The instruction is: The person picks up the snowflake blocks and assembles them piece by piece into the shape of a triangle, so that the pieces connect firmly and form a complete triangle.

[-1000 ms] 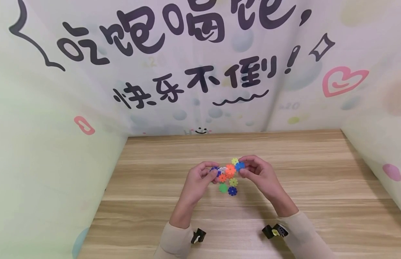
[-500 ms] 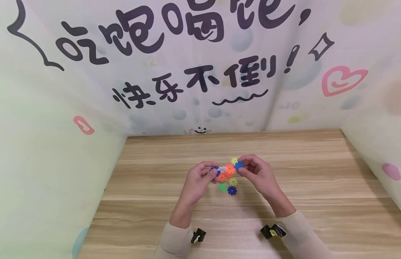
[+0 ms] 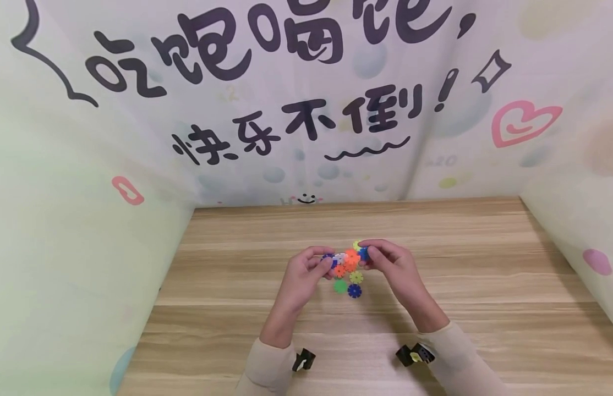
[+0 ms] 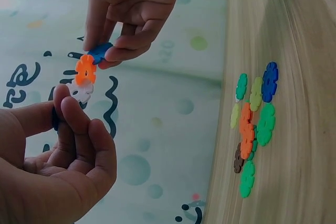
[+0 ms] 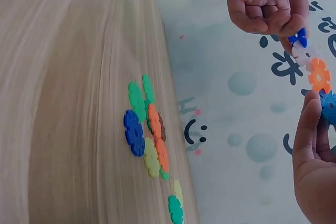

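A short chain of plastic snowflake discs is held up above the table between both hands. My left hand (image 3: 304,278) pinches the dark blue disc (image 5: 298,38) at one end. Beside that disc come a white disc (image 4: 81,92) and an orange disc (image 4: 85,70). The other end is a lighter blue disc (image 4: 100,52), pinched between the thumb and fingers of my right hand (image 3: 398,269). In the head view those fingers cover much of it. The discs overlap edge to edge in the wrist views.
Below the hands, several discs lie on the wooden table (image 3: 227,324): a dark blue disc (image 3: 354,291), a green disc (image 3: 340,286), a yellow disc (image 3: 356,277), and orange and brown ones. A printed cloth (image 3: 267,181) stands behind the table and along both sides.
My right hand has shifted slightly left, and its fingers now cover more of the lighter blue disc. The left hand stays nearly still with its grip on the dark blue disc.
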Tool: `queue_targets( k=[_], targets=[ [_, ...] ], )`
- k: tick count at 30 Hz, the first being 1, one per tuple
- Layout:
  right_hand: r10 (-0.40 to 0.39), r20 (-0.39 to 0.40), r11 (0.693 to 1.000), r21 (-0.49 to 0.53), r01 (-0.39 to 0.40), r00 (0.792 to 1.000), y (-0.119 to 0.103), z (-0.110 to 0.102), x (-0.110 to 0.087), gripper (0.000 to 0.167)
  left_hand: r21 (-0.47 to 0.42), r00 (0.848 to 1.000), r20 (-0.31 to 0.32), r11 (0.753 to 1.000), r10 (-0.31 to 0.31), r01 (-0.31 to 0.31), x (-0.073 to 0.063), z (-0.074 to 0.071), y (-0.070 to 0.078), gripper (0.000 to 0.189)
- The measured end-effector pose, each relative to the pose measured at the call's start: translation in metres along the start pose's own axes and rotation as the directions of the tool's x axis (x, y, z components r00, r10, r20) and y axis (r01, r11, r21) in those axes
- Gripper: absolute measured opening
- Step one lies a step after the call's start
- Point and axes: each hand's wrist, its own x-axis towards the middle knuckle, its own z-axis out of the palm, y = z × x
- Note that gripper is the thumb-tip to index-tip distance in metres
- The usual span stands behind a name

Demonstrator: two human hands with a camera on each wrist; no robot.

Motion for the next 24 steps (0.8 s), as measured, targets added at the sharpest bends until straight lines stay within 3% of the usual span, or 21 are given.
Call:
queue_targets(
  k=[3,6,12,18,24],
  targets=[
    [0.062,-0.005,0.991,0.119,-0.061,0.998,-0.0006,0.0015,0.0003,0.036,0.005,1.0,0.001,1.0,0.007,-0.007,-0.0006,-0.0002,0.001,0.026],
    [0.1,0.003,0.971,0.218,-0.099,0.995,-0.0008,0.0022,0.0008,0.031,0.017,1.0,0.002,1.0,0.016,-0.016,-0.0012,-0.0005,0.0014,0.025],
    [0.115,0.056,0.944,0.304,-0.127,0.992,0.0011,0.0004,0.001,0.015,0.035,1.0,0.016,0.999,0.023,-0.023,-0.0008,-0.0007,0.0007,0.027],
    [0.176,0.089,0.924,0.328,-0.196,0.98,0.0019,-0.001,0.0018,0.013,0.064,1.0,0.004,0.998,-0.003,0.003,0.0002,-0.0002,0.0022,0.023],
    [0.245,0.094,0.927,0.269,-0.262,0.965,-0.0006,-0.002,0.0022,0.014,0.072,1.0,0.004,0.997,0.003,-0.004,0.0004,-0.0002,0.0017,0.022]
  ],
)
